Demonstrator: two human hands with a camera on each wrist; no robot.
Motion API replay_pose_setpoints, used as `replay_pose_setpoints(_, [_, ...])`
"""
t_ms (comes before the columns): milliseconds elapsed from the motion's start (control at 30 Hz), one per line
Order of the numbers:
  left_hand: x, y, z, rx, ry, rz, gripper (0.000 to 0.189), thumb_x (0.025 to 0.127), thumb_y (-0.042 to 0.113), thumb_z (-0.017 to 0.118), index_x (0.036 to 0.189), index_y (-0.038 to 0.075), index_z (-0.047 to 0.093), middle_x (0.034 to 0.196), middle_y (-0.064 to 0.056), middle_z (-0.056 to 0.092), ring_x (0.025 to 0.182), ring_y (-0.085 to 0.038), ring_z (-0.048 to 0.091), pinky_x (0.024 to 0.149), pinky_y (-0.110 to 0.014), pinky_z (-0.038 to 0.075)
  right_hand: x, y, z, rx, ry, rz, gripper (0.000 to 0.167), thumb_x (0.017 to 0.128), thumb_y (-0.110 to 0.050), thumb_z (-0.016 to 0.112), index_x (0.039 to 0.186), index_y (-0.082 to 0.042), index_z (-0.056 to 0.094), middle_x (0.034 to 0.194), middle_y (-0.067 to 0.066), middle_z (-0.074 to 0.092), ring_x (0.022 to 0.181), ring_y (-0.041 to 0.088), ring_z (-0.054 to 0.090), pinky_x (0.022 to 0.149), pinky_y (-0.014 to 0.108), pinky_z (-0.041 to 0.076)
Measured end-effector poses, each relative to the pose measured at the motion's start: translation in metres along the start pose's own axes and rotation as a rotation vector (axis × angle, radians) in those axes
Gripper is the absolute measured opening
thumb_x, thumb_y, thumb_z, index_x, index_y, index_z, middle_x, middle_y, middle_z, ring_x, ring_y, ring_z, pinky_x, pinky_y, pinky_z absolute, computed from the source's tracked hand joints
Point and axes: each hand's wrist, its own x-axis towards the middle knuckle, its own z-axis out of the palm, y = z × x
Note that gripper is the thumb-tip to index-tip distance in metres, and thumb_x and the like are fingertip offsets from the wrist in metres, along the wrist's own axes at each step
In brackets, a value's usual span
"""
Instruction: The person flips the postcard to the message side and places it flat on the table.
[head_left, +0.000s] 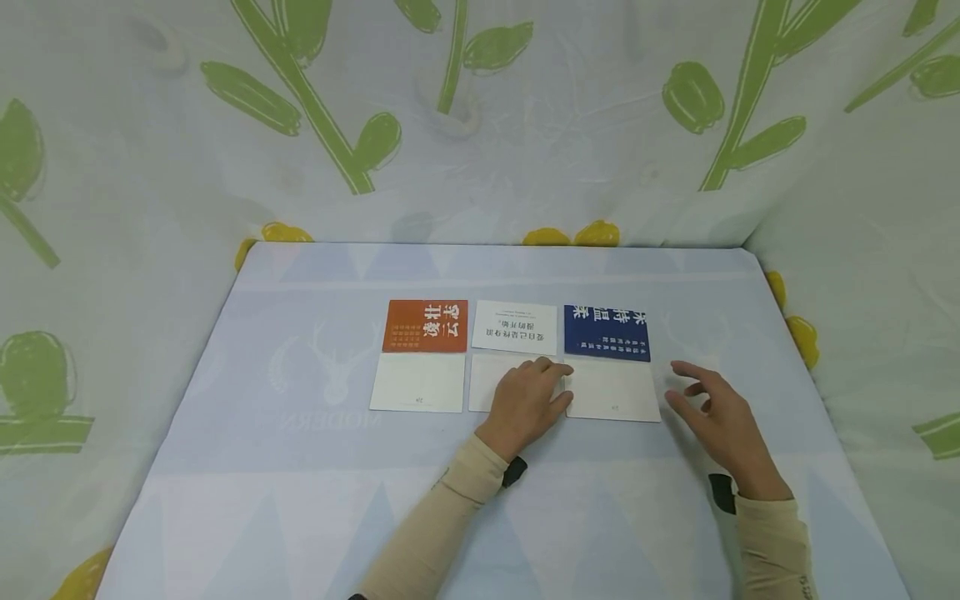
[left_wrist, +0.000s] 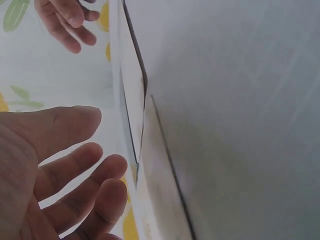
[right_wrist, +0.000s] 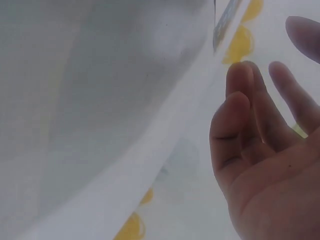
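Note:
Two rows of cards lie on the table. The far row has an orange card (head_left: 425,326) with white characters, a white card (head_left: 514,327) with dark print and a navy card (head_left: 607,333). The near row has three nearly blank white cards: a left one (head_left: 417,383), a middle one (head_left: 487,385) and a right one (head_left: 612,392). My left hand (head_left: 527,400) is over the middle blank card, partly hiding it, fingertips by the right one's left edge; contact is unclear. Just right of that card, my right hand (head_left: 716,421) hovers with loosely bent fingers, holding nothing.
A pale blue patterned cloth covers the table (head_left: 300,517). Behind it and along its sides hangs a white curtain (head_left: 570,158) with green leaves and yellow shapes. Long beige sleeves (head_left: 442,517) cover both forearms.

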Motion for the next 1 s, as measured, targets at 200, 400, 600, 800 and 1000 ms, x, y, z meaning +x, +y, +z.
replay_pose_setpoints(200, [0.008, -0.004, 0.000, 0.027, 0.002, 0.048, 0.034, 0.091, 0.028, 0.076, 0.121, 0.013, 0.072, 0.108, -0.002, 0.074, 0.089, -0.017, 0.067, 0.072, -0.027, 0.053, 0.000, -0.001, -0.003, 0.024, -0.003, 0.025, 0.059, 0.101, -0.031, 0.065, 0.151, -0.008, 0.044, 0.140, 0.023, 0.051, 0.107, 0.039, 0.054, 0.080, 0.052, 0.046])
replay_pose_setpoints(400, [0.018, -0.008, -0.004, 0.073, -0.017, 0.056, 0.041, 0.093, 0.034, 0.073, 0.128, 0.015, 0.068, 0.114, -0.002, 0.072, 0.097, -0.020, 0.065, 0.073, -0.031, 0.049, 0.003, -0.002, -0.005, 0.034, -0.023, 0.047, 0.064, 0.100, -0.028, 0.067, 0.154, -0.007, 0.040, 0.147, 0.023, 0.046, 0.115, 0.041, 0.051, 0.087, 0.057, 0.045])
replay_pose_setpoints(600, [0.033, -0.014, -0.008, 0.107, -0.042, 0.044, 0.044, 0.093, 0.038, 0.073, 0.130, 0.016, 0.067, 0.117, -0.002, 0.071, 0.101, -0.021, 0.063, 0.080, -0.034, 0.051, 0.008, -0.002, -0.006, 0.034, -0.037, 0.015, 0.066, 0.099, -0.025, 0.068, 0.154, -0.005, 0.038, 0.148, 0.024, 0.045, 0.117, 0.042, 0.050, 0.090, 0.058, 0.044])
replay_pose_setpoints(800, [0.050, -0.022, -0.007, 0.095, -0.079, 0.038, 0.047, 0.094, 0.040, 0.073, 0.133, 0.016, 0.066, 0.122, -0.002, 0.069, 0.103, -0.020, 0.059, 0.084, -0.034, 0.050, 0.020, -0.005, -0.006, 0.027, -0.052, -0.010, 0.069, 0.099, -0.026, 0.068, 0.156, -0.006, 0.036, 0.149, 0.025, 0.044, 0.118, 0.043, 0.049, 0.092, 0.061, 0.044])
replay_pose_setpoints(1000, [0.066, -0.026, -0.005, 0.093, -0.132, 0.027, 0.050, 0.093, 0.040, 0.073, 0.135, 0.014, 0.064, 0.125, -0.004, 0.067, 0.109, -0.022, 0.058, 0.087, -0.034, 0.050, 0.034, -0.009, -0.005, 0.033, -0.061, -0.034, 0.069, 0.098, -0.024, 0.069, 0.156, -0.007, 0.036, 0.150, 0.024, 0.043, 0.120, 0.042, 0.049, 0.094, 0.061, 0.043])
